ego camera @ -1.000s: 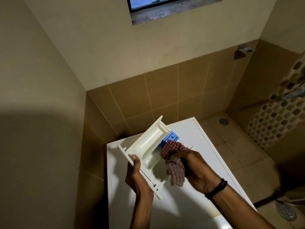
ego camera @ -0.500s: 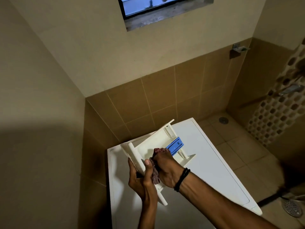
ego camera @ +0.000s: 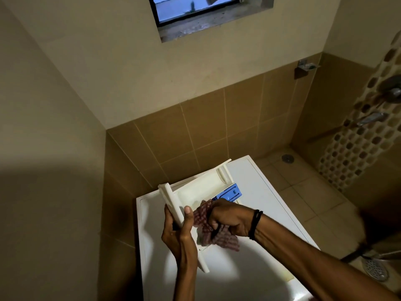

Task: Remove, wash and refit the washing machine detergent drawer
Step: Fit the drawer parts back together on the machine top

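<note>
The cream detergent drawer [ego camera: 195, 190], with a blue insert [ego camera: 231, 192] at its far end, is held tilted above the white washing machine top [ego camera: 260, 192]. My left hand [ego camera: 179, 229] grips the drawer's front panel, thumb over its edge. A red checked cloth [ego camera: 208, 233] is bunched in my right hand [ego camera: 227, 218], which holds it against the inside of the drawer near the front. Part of the cloth hangs below the drawer.
Brown tiled walls close in behind and left of the machine. To the right lies the tiled shower floor with a drain [ego camera: 287, 158], a second drain [ego camera: 375, 269], and taps [ego camera: 373, 118] on the mosaic wall. A window [ego camera: 195, 7] sits high above.
The drawer has turned so its front panel faces me more. My right hand with the cloth has moved from the blue insert end down into the drawer near the front.
</note>
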